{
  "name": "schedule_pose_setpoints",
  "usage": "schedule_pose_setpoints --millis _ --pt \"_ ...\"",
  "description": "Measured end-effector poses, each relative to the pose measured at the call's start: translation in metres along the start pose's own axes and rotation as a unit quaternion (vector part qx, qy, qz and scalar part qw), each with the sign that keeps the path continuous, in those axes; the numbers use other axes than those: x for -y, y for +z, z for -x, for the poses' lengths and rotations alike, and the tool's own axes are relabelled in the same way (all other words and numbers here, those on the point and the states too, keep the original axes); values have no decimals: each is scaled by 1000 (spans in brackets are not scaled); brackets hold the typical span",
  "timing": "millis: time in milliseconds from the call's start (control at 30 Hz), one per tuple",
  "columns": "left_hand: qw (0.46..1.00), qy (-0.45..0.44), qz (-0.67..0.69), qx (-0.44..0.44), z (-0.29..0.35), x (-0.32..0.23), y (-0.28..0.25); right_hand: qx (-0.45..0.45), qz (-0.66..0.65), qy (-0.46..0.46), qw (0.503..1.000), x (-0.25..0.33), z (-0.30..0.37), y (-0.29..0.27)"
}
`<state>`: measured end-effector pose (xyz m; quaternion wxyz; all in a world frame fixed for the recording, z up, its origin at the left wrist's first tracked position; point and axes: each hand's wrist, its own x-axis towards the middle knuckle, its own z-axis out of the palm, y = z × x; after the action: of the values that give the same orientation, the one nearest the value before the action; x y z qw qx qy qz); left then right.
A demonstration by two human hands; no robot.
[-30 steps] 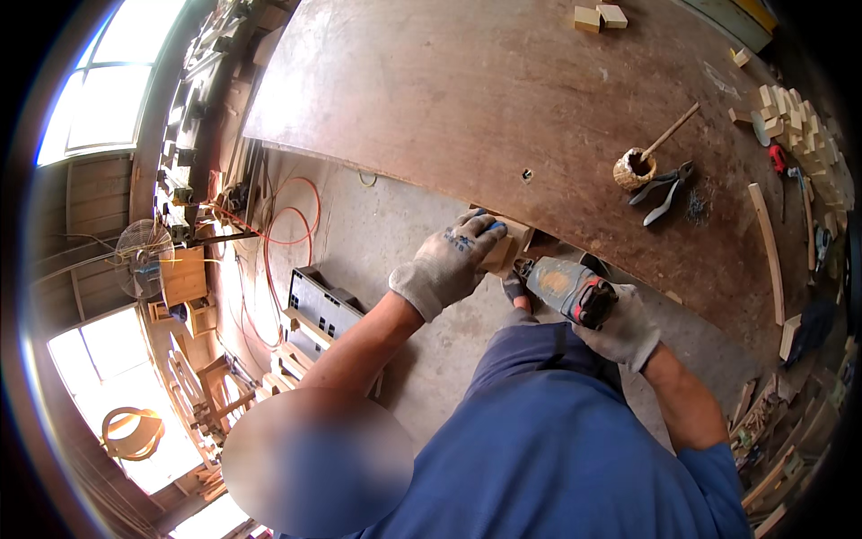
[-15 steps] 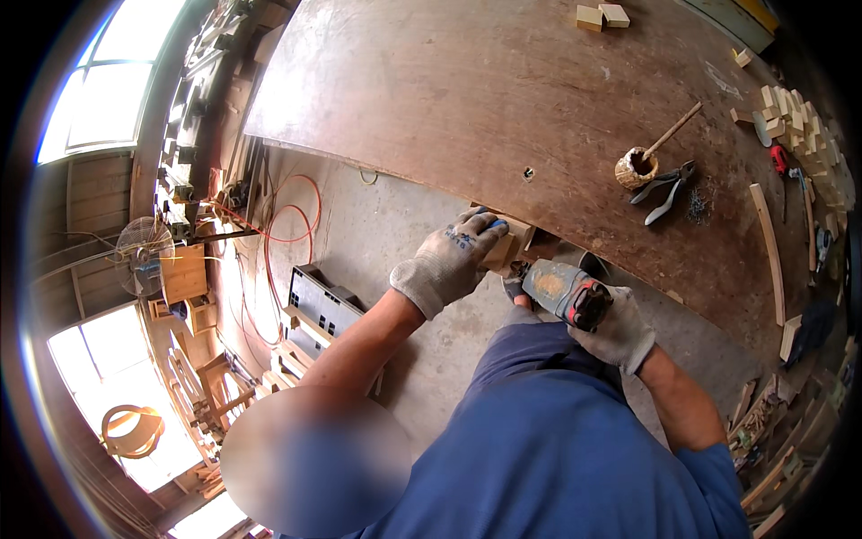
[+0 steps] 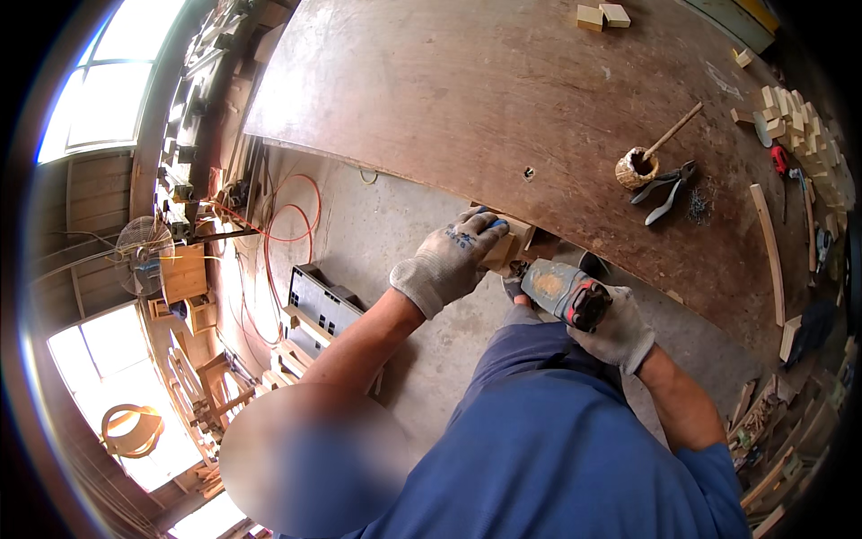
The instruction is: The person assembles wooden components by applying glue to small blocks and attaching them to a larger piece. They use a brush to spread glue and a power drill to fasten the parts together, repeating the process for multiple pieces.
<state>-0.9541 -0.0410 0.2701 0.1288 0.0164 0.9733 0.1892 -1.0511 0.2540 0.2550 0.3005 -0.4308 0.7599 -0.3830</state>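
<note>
While pale wooden block (image 3: 518,236) stays steady, white-gloved right hand (image 3: 621,332) clamps grey-red power tool (image 3: 549,286) (white-gloved left hand (image 3: 451,255): grip unclear).

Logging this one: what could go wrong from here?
The power tool in the right grip points toward the wooden piece under the left grip, so a slip might catch fingers. That piece sits by the edge of the table, its support hidden, and could shift. A shoe shows near the tool's nose; dropping it might hurt.

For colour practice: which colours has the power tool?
The power tool is mostly grey, red and black; head view.
</note>
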Motion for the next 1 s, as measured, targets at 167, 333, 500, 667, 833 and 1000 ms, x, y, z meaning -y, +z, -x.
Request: schedule_pose_setpoints --millis 167,333,500,667,833,1000 --pt "1000 -1 7 3 0 0 -2 2 8 -5 1000 0 -1 1" --pt "1000 -9 6 10 1 -1 -1 14 -20 15 1000 -3 0 2" --pt "1000 -8 10 4 1 1 1 -6 -29 7 1000 1 0 0" --pt "1000 1 14 -5 1 -1 -2 -6 -38 0 999 -2 0 2" --pt "1000 4 14 -8 1 0 -1 -2 -30 14 999 4 -1 -2" --pt "1000 11 8 -14 1 0 0 5 57 3 998 -10 21 -4"
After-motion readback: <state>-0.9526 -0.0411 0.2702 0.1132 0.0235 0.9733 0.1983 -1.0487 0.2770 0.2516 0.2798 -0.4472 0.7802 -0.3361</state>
